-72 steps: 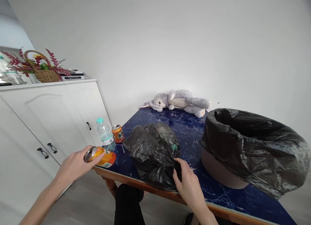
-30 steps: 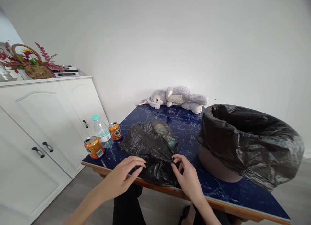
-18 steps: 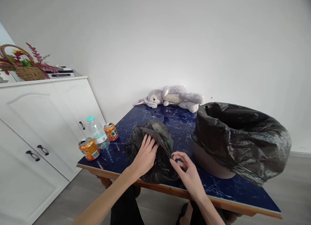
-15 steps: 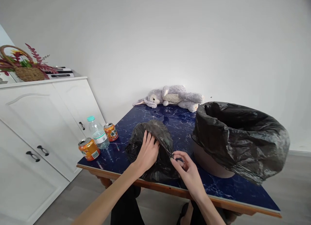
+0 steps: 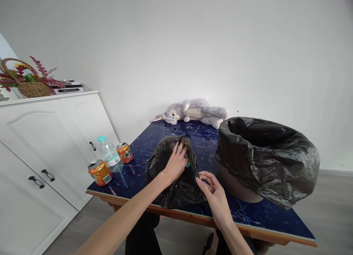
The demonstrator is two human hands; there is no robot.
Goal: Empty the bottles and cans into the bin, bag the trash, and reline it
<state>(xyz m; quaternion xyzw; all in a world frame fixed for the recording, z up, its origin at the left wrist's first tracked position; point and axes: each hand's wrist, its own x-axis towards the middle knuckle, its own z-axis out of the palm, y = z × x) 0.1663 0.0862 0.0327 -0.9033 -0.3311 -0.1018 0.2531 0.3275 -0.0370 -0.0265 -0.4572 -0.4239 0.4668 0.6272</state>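
A black garbage bag sits bunched near the table's front edge, its mouth spread toward me. Inside the mouth is my left hand, fingers stretched and slightly apart against the far inner side. Beside those fingers a small turquoise thing, like a bottle cap, shows in the bag; the rest of it is hidden. At the bag's right rim, my right hand pinches the plastic between thumb and fingers. Close by on the right stands a brown trash bin with a black liner folded over its rim.
On the table's left stand two orange cans, a nearer can and a farther can, with a clear bottle between. A plush rabbit lies along the wall. A white cabinet carrying a flower basket is at left.
My left hand has moved right and up, deeper into the bag. The bag's mouth has widened, and the turquoise thing now shows. My right hand keeps its pinch on the rim.
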